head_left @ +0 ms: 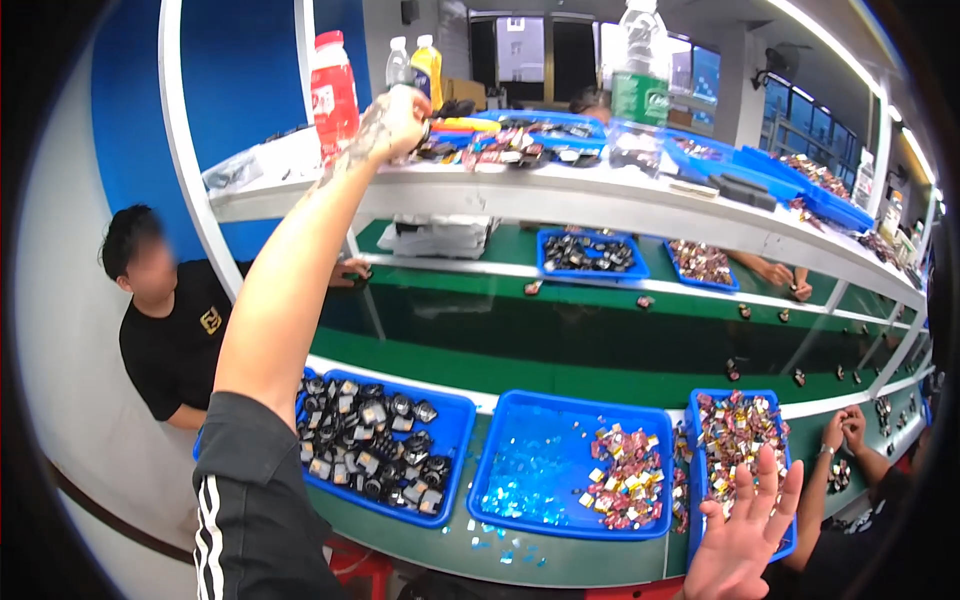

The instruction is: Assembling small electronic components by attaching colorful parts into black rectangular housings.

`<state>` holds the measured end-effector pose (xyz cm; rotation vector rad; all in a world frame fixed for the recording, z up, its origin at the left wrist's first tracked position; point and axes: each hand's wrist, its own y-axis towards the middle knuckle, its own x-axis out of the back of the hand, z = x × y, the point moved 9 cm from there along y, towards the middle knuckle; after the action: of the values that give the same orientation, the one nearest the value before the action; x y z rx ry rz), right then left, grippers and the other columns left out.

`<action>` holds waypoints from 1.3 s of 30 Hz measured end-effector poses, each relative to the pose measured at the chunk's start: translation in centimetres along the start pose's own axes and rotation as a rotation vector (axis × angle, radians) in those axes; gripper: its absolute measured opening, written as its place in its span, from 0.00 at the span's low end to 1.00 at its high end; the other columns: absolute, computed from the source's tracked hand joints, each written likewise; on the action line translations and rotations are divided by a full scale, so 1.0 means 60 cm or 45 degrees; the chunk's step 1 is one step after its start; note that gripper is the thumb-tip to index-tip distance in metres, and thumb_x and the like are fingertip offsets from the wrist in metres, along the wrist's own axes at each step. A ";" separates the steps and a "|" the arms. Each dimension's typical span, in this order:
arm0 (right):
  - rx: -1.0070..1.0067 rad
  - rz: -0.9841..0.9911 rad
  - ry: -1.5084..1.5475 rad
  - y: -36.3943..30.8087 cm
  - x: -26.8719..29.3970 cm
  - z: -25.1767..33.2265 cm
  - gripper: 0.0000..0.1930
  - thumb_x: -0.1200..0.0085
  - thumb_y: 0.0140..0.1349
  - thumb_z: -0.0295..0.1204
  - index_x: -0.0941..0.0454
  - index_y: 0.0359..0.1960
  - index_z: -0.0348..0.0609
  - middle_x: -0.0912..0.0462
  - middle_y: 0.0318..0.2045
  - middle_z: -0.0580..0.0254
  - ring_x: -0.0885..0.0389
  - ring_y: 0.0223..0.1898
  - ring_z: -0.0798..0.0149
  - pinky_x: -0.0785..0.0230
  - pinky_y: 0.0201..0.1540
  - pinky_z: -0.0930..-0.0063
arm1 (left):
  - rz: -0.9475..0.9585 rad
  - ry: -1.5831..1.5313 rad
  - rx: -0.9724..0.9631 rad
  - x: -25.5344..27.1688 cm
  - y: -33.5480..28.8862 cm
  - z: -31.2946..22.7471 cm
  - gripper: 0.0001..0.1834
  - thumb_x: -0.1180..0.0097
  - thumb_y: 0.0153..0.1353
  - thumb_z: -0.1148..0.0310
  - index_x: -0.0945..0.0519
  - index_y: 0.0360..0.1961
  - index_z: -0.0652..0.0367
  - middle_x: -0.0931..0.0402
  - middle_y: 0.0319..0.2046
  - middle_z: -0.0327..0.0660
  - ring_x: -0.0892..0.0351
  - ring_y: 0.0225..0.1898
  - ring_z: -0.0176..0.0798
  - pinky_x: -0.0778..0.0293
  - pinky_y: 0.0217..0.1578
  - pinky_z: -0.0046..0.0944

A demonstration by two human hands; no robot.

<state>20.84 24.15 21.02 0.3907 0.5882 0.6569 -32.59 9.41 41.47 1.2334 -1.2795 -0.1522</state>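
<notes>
nearest the camera, the left arm (285, 300) in a dark sleeve slants through left of frame up to the white shelf (470, 195). at lower right, the right-hand blue tray (696, 460) holds small reddish parts (740, 425); before it the right hand (745, 530) is spread, bare of anything. at upper center-left, the left hand (400, 118) has curled fingers, grip impossible to tell. an orange-and-yellow tool (468, 125) lies just right of it, long axis roughly sideways, far nearer this hand.

Beneath the shelf (560, 190) seems passable; bottles (335, 90) flank the left hand (402, 118).
</notes>
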 end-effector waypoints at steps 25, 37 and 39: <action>0.016 0.183 -1.168 -0.028 0.032 -0.237 0.03 0.40 0.58 0.23 0.19 0.31 0.36 0.19 0.25 0.58 0.26 0.21 0.70 0.36 0.24 0.76 | 0.612 0.184 -0.124 -0.113 -0.668 0.110 0.13 0.32 0.45 0.70 0.23 0.31 0.59 0.24 0.31 0.46 0.27 0.45 0.51 0.32 0.48 0.49; -0.117 1.076 -2.119 0.032 -0.033 -0.440 0.09 0.38 0.53 0.31 0.19 0.31 0.40 0.17 0.34 0.52 0.18 0.40 0.51 0.25 0.42 0.59 | 0.846 -2.328 1.507 -0.284 -0.747 -0.157 0.10 0.43 0.62 0.75 0.25 0.45 0.62 0.23 0.33 0.40 0.22 0.30 0.37 0.25 0.29 0.29; -0.095 1.016 -2.146 0.033 -0.026 -0.464 0.09 0.38 0.53 0.31 0.20 0.31 0.39 0.17 0.34 0.50 0.17 0.39 0.51 0.24 0.41 0.58 | 0.835 -2.322 1.551 -0.293 -0.765 -0.161 0.12 0.43 0.62 0.76 0.25 0.47 0.63 0.22 0.35 0.40 0.24 0.29 0.31 0.28 0.27 0.25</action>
<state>1.71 28.84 1.21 0.9385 -1.2578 0.8362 -7.83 8.33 -2.05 1.4235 -3.6733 0.0703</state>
